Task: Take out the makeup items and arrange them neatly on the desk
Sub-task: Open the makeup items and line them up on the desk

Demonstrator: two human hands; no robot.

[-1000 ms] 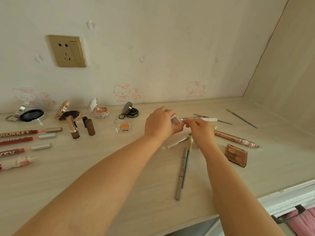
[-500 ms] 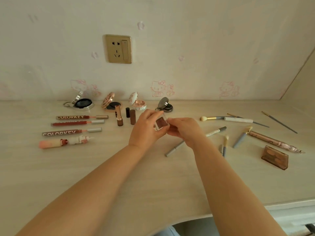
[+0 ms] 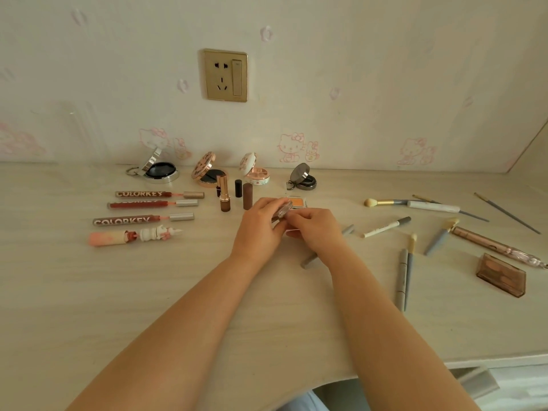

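A: Biggest first?
B: Table (image 3: 89,307), pale wood grain, fills the lower frame. Wall behind it carries a gold socket (image 3: 225,75) at 12 o'clock.

A: Hands?
B: Both meet at centre. Left hand (image 3: 258,229) and right hand (image 3: 315,229) pinch one small square blush compact (image 3: 283,211) between them, tilted, lifted just above the table. Fingers of both are curled round it. Whether its lid is open, can't tell.

A: Laid-out stuff?
B: At 9 o'clock, three lip gloss tubes (image 3: 142,206) stacked in a row, parallel, caps pointing right, with a pink figurine lip tube (image 3: 133,235) below them. At 11 o'clock, along the wall, a silver cushion compact (image 3: 158,170), a rose-gold compact (image 3: 207,172) and a white floral compact (image 3: 255,173), all lids up. At 12 o'clock a small dark compact (image 3: 304,179), also open. Upright lipsticks (image 3: 225,194) stand just in front of the rose-gold one. An orange pan (image 3: 296,201) sits just behind the hands.

A: Right side?
B: Loose, at 3 o'clock: brown eyeshadow palette (image 3: 501,275), rose-gold pen (image 3: 492,241), makeup brushes (image 3: 385,202), thin liner brush (image 3: 507,213), white pencil (image 3: 385,226), two grey pencils (image 3: 404,274) side by side.
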